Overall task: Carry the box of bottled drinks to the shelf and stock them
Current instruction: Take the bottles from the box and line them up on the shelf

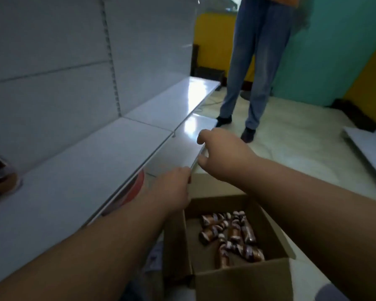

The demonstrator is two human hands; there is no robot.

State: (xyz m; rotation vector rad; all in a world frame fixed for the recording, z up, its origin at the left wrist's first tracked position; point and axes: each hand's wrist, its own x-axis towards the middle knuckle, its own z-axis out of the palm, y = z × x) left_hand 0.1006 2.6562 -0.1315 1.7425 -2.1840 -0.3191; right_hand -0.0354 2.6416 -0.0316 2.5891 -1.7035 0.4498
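In the head view, the left hand (174,187) had its fingertips hidden over the far flap of the cardboard box (237,276), so whether they gripped it could not be told, and a blurred brown jar (0,177) was cut off at the frame's left edge. The right hand (224,155) hung with loosely curled, parted fingers (202,135) at the front edge of the white shelf (74,170), holding nothing visible. The small brown bottled drinks (232,235) lay jumbled in the open box, below and nearer than both sets of fingers, while another person's jeans-clad legs (254,68) stood beyond them.
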